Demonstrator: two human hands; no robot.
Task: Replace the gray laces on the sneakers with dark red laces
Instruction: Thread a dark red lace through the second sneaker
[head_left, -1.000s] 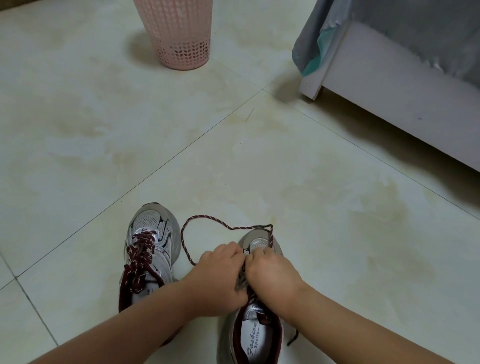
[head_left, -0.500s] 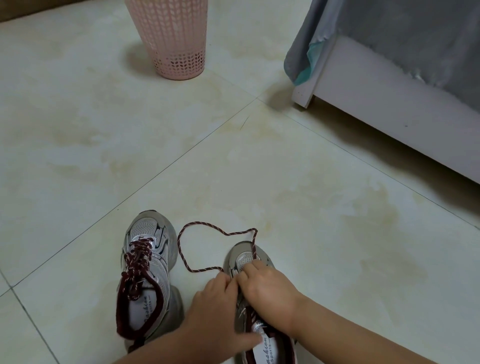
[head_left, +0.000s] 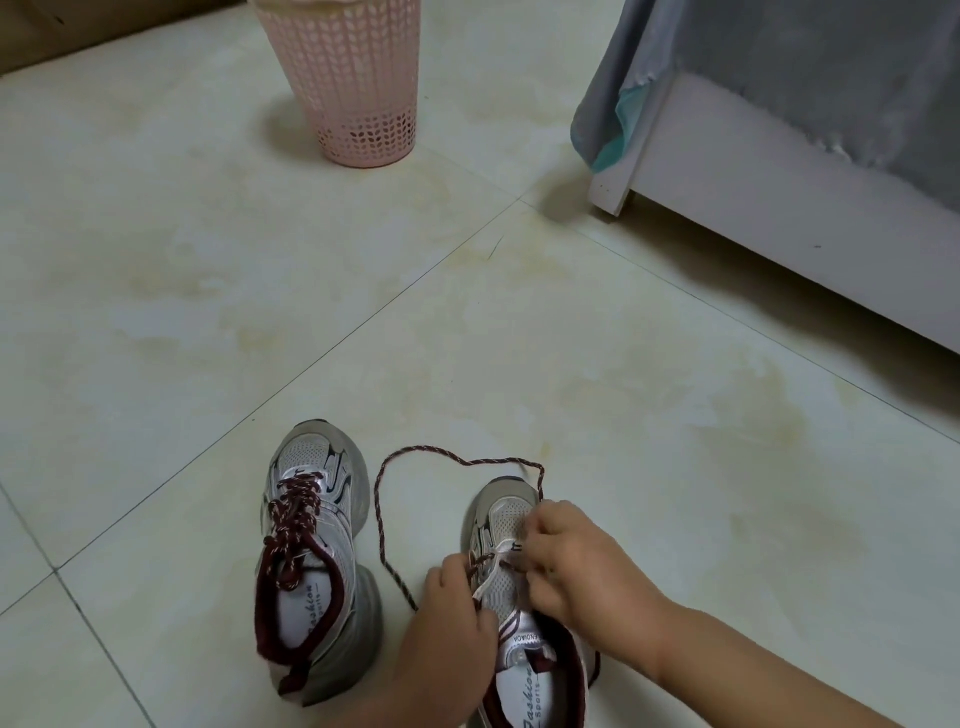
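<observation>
- Left sneaker, grey mesh with dark red collar lining (head_left: 311, 561): stands on the floor at lower left, toe pointing away, already laced in dark red rope lace; printed white insole visible.
- Right sneaker, grey mesh with dark red collar lining (head_left: 501, 525): just beside the first, toe pointing away, partly covered by both hands; its white insole shows at the bottom edge.
- Dark red speckled rope lace (head_left: 384, 499): runs from the left hand in a wide loop over the floor between the two shoes, round the toe of the right sneaker, to the right hand.
- Pale lace strands (head_left: 491, 571): cross the eyelet area of the right sneaker between the hands.
- Left hand (head_left: 457, 613): fingers curled, pinching the dark red lace at the sneaker's left side.
- Right hand (head_left: 576, 566): fingers curled, pinching lace at the eyelets on the right side.
- Pink perforated plastic basket (head_left: 353, 83): upright, far end of the floor.
- White bed frame with grey cover (head_left: 779, 208): upper right.
- Cream tiled floor (head_left: 519, 338): bears all items.
</observation>
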